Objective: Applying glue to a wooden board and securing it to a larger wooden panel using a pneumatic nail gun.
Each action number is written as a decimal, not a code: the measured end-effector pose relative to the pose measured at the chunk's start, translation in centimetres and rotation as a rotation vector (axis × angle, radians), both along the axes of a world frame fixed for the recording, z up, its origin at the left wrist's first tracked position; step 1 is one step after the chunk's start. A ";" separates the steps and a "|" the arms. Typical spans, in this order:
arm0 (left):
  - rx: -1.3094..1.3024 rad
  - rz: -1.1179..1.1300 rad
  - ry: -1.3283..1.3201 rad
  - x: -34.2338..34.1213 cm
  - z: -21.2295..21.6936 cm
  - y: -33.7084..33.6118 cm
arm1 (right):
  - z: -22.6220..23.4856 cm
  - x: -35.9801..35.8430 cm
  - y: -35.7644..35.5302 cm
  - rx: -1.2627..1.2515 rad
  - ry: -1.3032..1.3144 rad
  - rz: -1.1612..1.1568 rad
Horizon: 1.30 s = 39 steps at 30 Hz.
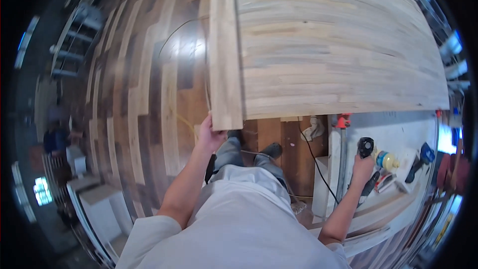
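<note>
My left hand (pixel 211 135) is closed around the near end of a long pale wooden board (pixel 225 60), which lies along the left edge of a wide panel of glued wood strips (pixel 338 50). A narrow dark line shows between board and panel. Off to the right, my right hand (pixel 363 166) is wrapped round a black power tool (pixel 365 146) with a round end, above a white worktop. Its exact kind is not clear from this angle. Close beside that hand stands a bottle of yellowish liquid (pixel 389 161).
An orange-ended pipe clamp (pixel 342 121) sits at the panel's near edge. A blue and black cordless tool (pixel 426 153) lies on the white worktop (pixel 393 132). A black cord (pixel 318 162) hangs beside it. White cabinets (pixel 102 201) stand at the lower left on the striped wood floor.
</note>
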<state>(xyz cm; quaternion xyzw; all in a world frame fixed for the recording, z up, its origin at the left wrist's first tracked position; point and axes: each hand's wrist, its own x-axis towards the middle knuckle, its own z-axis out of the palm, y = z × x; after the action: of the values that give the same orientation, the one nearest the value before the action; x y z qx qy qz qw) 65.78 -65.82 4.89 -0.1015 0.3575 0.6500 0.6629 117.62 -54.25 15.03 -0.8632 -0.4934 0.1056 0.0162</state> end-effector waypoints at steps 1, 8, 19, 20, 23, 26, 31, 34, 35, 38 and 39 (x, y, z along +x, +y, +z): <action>-0.102 0.089 0.106 1.2 0.7 0.0 | 0.7 -0.8 0.7 -0.055 0.031 -0.002; -0.268 0.210 0.196 2.9 3.4 0.6 | -3.3 -1.3 1.3 0.027 -0.102 0.178; -0.439 -0.074 1.478 1.0 2.4 -0.3 | -5.1 0.2 -0.1 0.106 0.147 0.232; -0.427 -0.198 1.839 1.8 4.4 0.5 | -5.2 0.4 -0.2 0.100 0.143 0.240; -0.506 -0.364 2.069 4.7 7.7 3.0 | -4.9 0.2 -0.2 0.089 0.149 0.251; -0.733 -0.456 2.033 6.5 8.1 5.2 | -4.1 -0.7 -0.5 0.045 0.166 0.242; -0.749 -0.506 2.084 7.2 8.1 5.9 | -3.4 -1.4 -1.6 0.014 0.168 0.226; -0.771 -0.581 2.072 7.1 8.3 6.0 | -2.4 -2.4 -1.5 -0.032 0.161 0.178; -0.773 -0.602 2.102 7.1 8.1 6.0 | -2.1 -2.5 -1.5 -0.040 0.161 0.167; -0.709 -0.477 2.176 6.0 7.0 5.6 | -2.6 -1.8 -1.8 -0.021 0.140 0.156; -0.692 -0.485 2.181 4.6 5.9 5.4 | -2.8 -1.6 -1.9 0.009 0.119 0.175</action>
<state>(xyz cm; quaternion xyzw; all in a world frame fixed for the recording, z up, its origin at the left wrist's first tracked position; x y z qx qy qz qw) 70.38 -60.39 10.76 0.4058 0.9051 0.1172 0.0486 116.06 -56.19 12.27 -0.8090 -0.5654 0.1556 0.0400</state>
